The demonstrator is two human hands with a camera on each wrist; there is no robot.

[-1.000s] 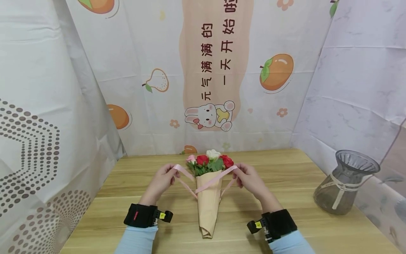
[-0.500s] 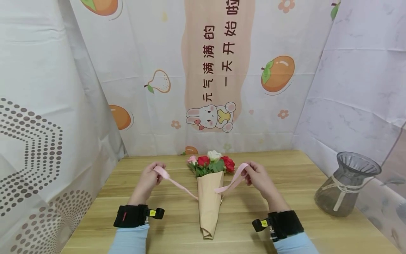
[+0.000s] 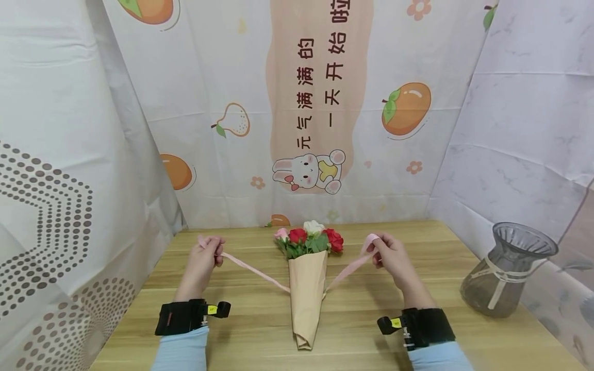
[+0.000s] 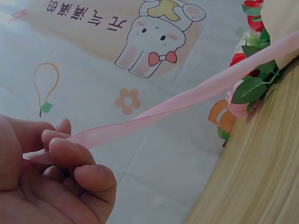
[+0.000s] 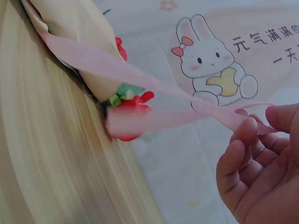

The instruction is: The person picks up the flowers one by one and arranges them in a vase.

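Observation:
A bouquet of red, white and pink roses (image 3: 315, 239) lies on the table in a cone of brown wrapping paper (image 3: 306, 299). A pink ribbon (image 3: 255, 270) runs out from both sides of the paper; the part beneath the bouquet is hidden. Left of the flowers, my left hand (image 3: 202, 260) pinches one end, and in the left wrist view the ribbon (image 4: 163, 109) slants up to the wrapping. My right hand (image 3: 392, 257) pinches the other end on the right. A loose tail of ribbon (image 5: 140, 123) hangs from those fingers, blurred, in the right wrist view.
A grey glass vase (image 3: 496, 283) with a cord tied round its neck stands at the table's right side. Behind the wooden table (image 3: 250, 330) hangs a printed cloth (image 3: 223, 170) with fruit and a rabbit.
Both hands have moved apart, left hand leftward and right hand rightward, each drawing its ribbon end outward. The ribbon no longer crosses the front of the paper. The bouquet stays in place.

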